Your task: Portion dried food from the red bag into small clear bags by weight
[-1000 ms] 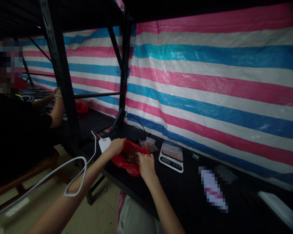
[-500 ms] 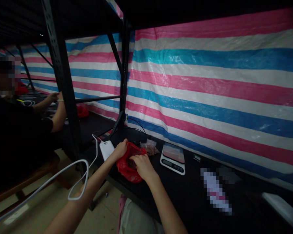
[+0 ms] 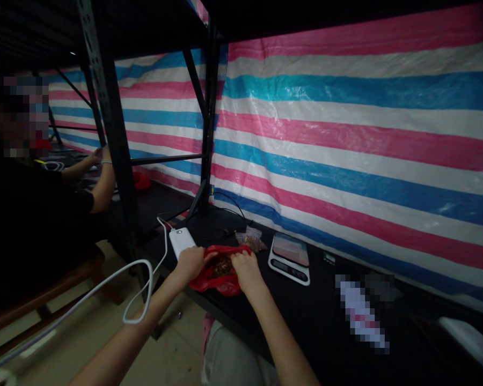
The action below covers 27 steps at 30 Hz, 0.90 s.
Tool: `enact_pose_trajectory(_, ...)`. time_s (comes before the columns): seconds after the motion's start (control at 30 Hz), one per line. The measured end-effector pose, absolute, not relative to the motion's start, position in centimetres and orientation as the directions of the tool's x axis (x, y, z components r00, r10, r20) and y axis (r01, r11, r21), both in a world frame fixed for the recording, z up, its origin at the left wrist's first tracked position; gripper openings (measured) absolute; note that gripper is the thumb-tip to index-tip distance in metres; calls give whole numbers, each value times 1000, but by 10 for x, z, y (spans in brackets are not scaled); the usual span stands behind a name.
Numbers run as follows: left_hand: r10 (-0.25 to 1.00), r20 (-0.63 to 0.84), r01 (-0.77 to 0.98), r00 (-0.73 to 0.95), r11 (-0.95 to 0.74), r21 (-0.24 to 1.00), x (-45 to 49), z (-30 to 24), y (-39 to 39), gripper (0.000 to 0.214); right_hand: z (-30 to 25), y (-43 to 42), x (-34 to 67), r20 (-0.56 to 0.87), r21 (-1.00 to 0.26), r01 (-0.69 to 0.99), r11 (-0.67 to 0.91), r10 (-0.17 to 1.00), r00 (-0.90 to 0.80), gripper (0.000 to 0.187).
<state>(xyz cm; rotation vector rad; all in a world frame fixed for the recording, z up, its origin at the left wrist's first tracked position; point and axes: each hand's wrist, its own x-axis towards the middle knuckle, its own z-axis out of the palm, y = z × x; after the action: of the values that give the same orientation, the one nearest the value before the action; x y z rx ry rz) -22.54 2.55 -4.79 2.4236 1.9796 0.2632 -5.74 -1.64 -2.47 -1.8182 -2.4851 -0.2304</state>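
Between my hands a red plastic bag [image 3: 229,287] sits at the front edge of the black table, its mouth spread wide. Small brown pieces [image 3: 222,266] show inside; their kind is too small to make out. My left hand [image 3: 191,262] is closed on the bag's left rim. On the right rim, my right hand [image 3: 244,266] has its fingers curled over the plastic. Just behind the bag lies a clear zip bag [image 3: 251,240] with small brownish pieces in it.
Right of the bag is a white kitchen scale [image 3: 290,258]. A white power bank [image 3: 181,241] with a white cable [image 3: 151,273] lies by my left hand. A black metal post [image 3: 115,123] stands at left, with another person [image 3: 36,209] seated beyond it. Striped sheeting [image 3: 346,134] hangs behind.
My right hand has come out of the bag's middle to its right rim. My left hand has moved lower on the left rim. The bag's mouth is wider, showing more of its contents.
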Motion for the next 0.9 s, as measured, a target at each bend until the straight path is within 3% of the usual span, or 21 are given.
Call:
enact_pose_trajectory(0.1,956,164,954,242,-265,137,-224,-54,13,41,-24,-16,-53,152,50,932,358,920,-361,27)
enact_pose_trajectory(0.23,975,201,957,91,-141,251,-215,-64,7,33,-26,-16,-50,159,0,922,388,910,-383,32)
enact_pose_trajectory(0.43,936,344,740,-76,-178,649,-204,-73,14,31,-29,-23,-54,162,-30,917,397,907,-388,36)
enact_pose_trajectory(0.67,873,373,429,-313,-221,876,-197,-82,27,28,-43,-15,-46,185,-311,859,407,912,-365,46)
enact_pose_trajectory(0.9,853,289,184,-435,-230,956,-183,-89,44,27,-63,-1,-49,237,-539,781,316,946,-220,47)
